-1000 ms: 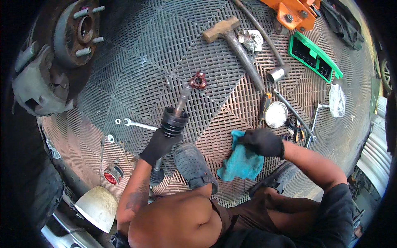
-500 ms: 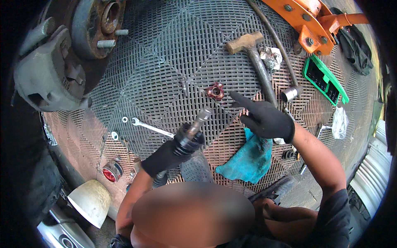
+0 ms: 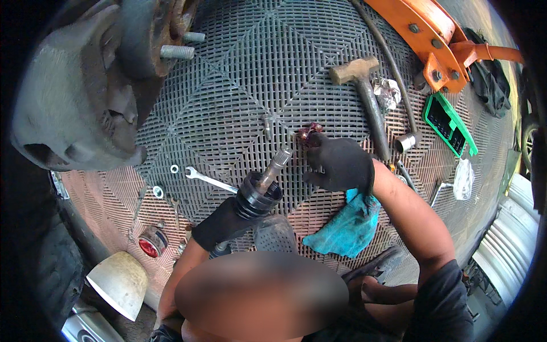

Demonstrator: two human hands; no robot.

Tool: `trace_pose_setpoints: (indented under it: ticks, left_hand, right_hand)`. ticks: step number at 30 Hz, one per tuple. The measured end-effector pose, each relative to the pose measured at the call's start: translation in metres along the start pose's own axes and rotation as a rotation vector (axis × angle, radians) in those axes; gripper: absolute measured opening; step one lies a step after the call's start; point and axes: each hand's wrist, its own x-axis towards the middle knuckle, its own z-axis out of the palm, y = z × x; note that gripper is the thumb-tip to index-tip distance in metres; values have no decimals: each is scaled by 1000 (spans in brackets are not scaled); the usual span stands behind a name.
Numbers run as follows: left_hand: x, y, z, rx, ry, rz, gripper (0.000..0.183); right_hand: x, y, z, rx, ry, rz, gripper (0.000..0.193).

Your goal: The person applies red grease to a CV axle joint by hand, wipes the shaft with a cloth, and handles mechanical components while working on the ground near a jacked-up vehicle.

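Observation:
My left hand [image 3: 222, 221], in a black glove, is wrapped round a drive shaft. The shaft's splined metal end [image 3: 277, 164] sticks up, tilted to the right, out of a black rubber boot [image 3: 257, 199]. My right hand [image 3: 341, 164], also gloved, is on a dark red, greasy tripod joint [image 3: 311, 131] on the floor mat. Its fingers are closed at the joint's near edge and partly hide it. Below the right hand lies a turquoise rag [image 3: 345, 231].
Right of the hands lie a hammer [image 3: 370, 108], a long-handled socket wrench [image 3: 405, 142] and a green case [image 3: 450, 125]. An orange jack [image 3: 439, 43] stands far right. A spanner [image 3: 211, 179] lies left. A rusty wheel hub and grey caliper [image 3: 74, 102] hang at upper left.
My right hand has moved left from beside the tripod joint, its pointing fingers now closed at the joint. The left hand keeps its hold on the shaft. The view has shifted slightly.

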Motion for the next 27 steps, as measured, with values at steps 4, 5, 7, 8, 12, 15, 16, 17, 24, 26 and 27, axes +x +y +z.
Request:
trace_pose_setpoints:
  ticks: [4,5,7,8,12,15,16,17,24,26,27]
  left_hand:
    - [-4,-3,1,39,39,-32,38]
    - [-4,-3,1,41,38,1,38]
    - [-3,-4,2,45,37,68,39]
    - [-2,-4,2,47,38,103,39]
    - [1,-2,4,100,-1,155,39]
    - [2,-2,5,157,-4,211,38]
    - [2,-2,6,189,6,231,38]
    - [2,-2,6,220,16,249,39]
    - [-3,1,5,14,35,149,43]
    - [-3,2,5,58,21,90,44]
    - [-3,3,4,79,13,59,44]
  right_hand:
    - [13,2,-8,24,-107,35,49]
    - [16,3,-10,52,-128,49,49]
    - [20,5,-13,110,-165,78,51]
    - [24,8,-14,127,-189,93,51]
    - [39,20,-10,238,-199,142,55]
    - [47,26,-11,357,-186,144,58]
    - [49,26,-13,399,-191,141,59]
    - [51,27,-17,421,-216,188,54]
    - [42,44,-41,646,-129,151,49]
    - [33,52,-38,606,-152,57,52]
    - [28,54,-34,663,-116,1,50]
